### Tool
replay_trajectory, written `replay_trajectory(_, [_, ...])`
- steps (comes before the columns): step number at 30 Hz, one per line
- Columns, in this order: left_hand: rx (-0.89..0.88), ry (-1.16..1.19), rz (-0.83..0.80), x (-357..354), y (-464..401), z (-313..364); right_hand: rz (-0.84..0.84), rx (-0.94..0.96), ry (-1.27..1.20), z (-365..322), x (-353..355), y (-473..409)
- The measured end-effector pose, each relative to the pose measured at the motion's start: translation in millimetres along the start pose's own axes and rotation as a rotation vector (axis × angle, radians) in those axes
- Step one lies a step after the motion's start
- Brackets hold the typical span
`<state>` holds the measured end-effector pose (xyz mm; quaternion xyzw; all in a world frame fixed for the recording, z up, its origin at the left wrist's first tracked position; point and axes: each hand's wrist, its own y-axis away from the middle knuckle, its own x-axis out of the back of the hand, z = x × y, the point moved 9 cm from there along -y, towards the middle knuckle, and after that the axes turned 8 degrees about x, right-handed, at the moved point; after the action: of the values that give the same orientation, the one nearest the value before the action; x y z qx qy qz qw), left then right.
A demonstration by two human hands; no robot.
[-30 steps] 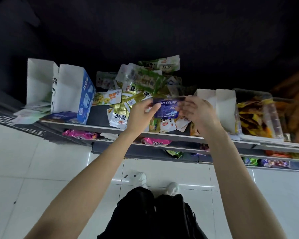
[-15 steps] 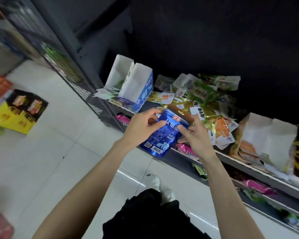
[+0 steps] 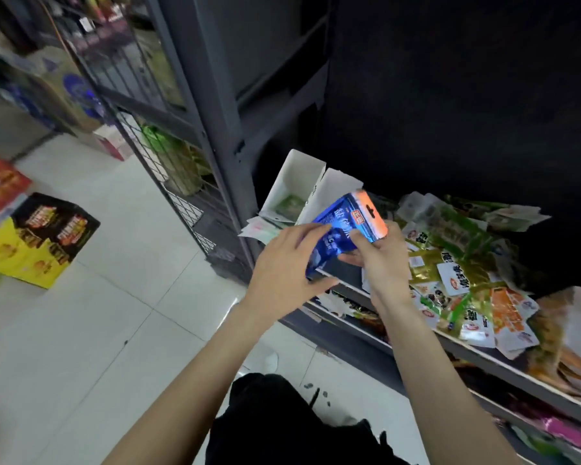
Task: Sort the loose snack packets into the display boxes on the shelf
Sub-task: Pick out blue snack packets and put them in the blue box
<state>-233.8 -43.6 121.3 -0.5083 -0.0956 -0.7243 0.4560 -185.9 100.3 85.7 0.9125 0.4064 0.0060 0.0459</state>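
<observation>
Both hands hold one blue packet (image 3: 341,234) above the shelf's (image 3: 483,359) left end: left hand (image 3: 284,271) curled round its lower end, right hand (image 3: 381,260) pinching near its orange top. Its long axis tilts toward the white display box (image 3: 329,193) just behind, left hand nearer.

Glossy foil snack packet (image 3: 344,229): deep blue, white lettering, orange top strip
Open cardboard display boxes (image 3: 299,182): white inside
Loose packet pile (image 3: 457,260): green, gold, white, orange
Floor carton (image 3: 37,239): yellow and black
Tiled floor (image 3: 114,330): pale white
</observation>
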Motion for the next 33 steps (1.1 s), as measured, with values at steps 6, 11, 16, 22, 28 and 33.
replay_trajectory(6, [0.097,0.227,-0.044,18,-51,-71,0.008,0.098,0.031,-26,-55,-8])
replay_trajectory(11, [0.27,0.647,-0.497,-25,-65,-114,-0.107,0.197,0.508,-26,-50,-20])
replay_trajectory(16, [0.17,0.547,-0.465,-42,-81,-103,0.008,0.242,0.599,-40,-26,-30])
replay_trajectory(22, [-0.003,0.041,-0.45,-68,-66,-125,0.243,0.253,0.65,-31,2,-50])
replay_trajectory(28, [-0.075,-0.099,-0.481,-78,-56,-138,-0.059,0.326,1.113,18,-59,-69])
replay_trajectory(33, [-0.073,-0.093,-0.437,-74,-55,-143,-0.216,0.243,1.28,55,-66,-58])
